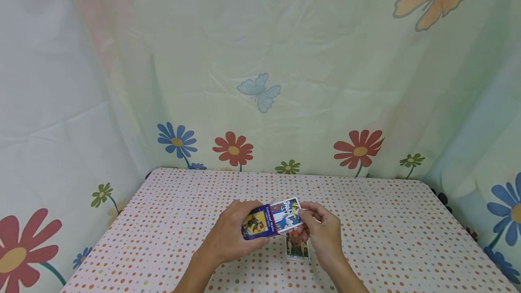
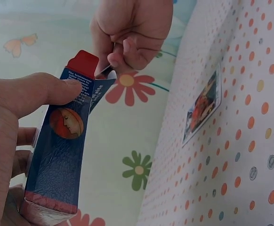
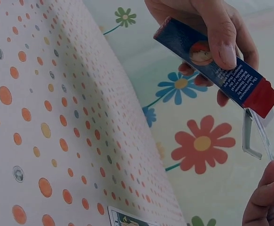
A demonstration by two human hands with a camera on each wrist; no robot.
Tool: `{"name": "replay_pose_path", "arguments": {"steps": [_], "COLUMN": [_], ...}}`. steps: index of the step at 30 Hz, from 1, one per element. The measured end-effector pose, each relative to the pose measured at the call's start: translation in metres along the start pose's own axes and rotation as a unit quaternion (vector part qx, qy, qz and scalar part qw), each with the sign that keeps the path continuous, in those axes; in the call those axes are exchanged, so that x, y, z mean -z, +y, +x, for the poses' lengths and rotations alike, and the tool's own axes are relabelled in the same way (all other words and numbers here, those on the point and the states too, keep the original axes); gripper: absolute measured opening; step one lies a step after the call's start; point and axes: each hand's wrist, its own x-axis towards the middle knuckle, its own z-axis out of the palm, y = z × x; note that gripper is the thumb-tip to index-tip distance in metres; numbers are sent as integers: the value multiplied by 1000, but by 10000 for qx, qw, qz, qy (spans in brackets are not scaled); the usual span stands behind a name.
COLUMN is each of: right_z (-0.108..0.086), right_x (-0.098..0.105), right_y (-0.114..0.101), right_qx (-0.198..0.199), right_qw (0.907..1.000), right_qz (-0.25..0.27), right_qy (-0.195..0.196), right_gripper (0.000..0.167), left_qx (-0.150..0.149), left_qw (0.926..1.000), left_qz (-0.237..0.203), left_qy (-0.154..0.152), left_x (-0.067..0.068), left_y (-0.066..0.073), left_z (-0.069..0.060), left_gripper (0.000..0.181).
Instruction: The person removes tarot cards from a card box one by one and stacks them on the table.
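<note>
My left hand (image 1: pixel 233 229) grips a blue and purple tarot deck box (image 1: pixel 257 224) with a yellow picture on its front. In the left wrist view the thumb lies across the side of the box (image 2: pixel 59 141), near its raised red end flap (image 2: pixel 84 61). Tarot cards (image 1: pixel 286 214) stick out of the box's open end. My right hand (image 1: pixel 324 229) pinches their outer edge between thumb and fingers. How many cards are held there cannot be told. One loose tarot card (image 1: pixel 297 248) lies face up on the table below, partly covered by the right hand.
A table with a dotted cloth (image 1: pixel 163 220) spreads under the hands. Behind it and at both sides hangs a curtain (image 1: pixel 195 58) printed with flowers and butterflies. Small dark objects (image 1: pixel 442 198) show beyond the table's right edge.
</note>
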Motion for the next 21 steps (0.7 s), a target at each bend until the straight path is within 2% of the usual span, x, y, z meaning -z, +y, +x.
{"name": "replay_pose_path", "arguments": {"steps": [12, 21], "right_z": [0, 0], "right_x": [-1, 0], "right_y": [2, 2], "right_qx": [370, 427], "right_qw": [9987, 9981], "right_qz": [-132, -190], "right_qy": [315, 403], "right_gripper": [21, 19], "left_qx": [36, 33], "left_qw": [10000, 9999], "left_qz": [-36, -38], "left_qy": [-53, -101], "left_x": [1, 2], "left_y": [2, 2], "left_z": [1, 0], "left_gripper": [72, 71]}}
